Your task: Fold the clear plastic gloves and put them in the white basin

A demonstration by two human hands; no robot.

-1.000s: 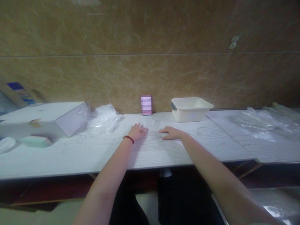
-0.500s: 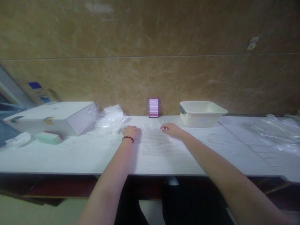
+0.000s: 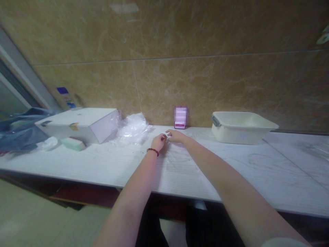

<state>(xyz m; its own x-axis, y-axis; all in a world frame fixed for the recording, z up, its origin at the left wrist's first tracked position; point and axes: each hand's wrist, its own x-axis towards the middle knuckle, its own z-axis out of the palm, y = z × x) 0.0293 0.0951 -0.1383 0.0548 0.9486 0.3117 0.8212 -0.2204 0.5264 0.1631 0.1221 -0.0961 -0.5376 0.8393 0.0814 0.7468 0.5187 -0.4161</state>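
My left hand (image 3: 159,141), with a dark red bead bracelet at the wrist, is closed in a pinch over the table. Close against it, my right hand (image 3: 176,136) has its fingers bent together toward the left fingertips. Between and below them a thin clear plastic bag (image 3: 172,156) shows faintly, lying flat on the white table; its edges are hard to make out. Both hands' fingertips seem to pinch its upper edge. A phone (image 3: 180,118) with a blurred screen leans on the wall just behind my hands.
Crumpled clear plastic bags (image 3: 133,128) lie left of my hands, beside a white box (image 3: 77,125). A pale green and white sponge-like block (image 3: 73,144) sits before the box. At right stands a cream plastic basin (image 3: 241,128) with a grey handle. More clear plastic (image 3: 320,149) lies at the far right.
My two hands, apart before, have come together, the right one moving left toward the left one. The view has turned somewhat to the left.
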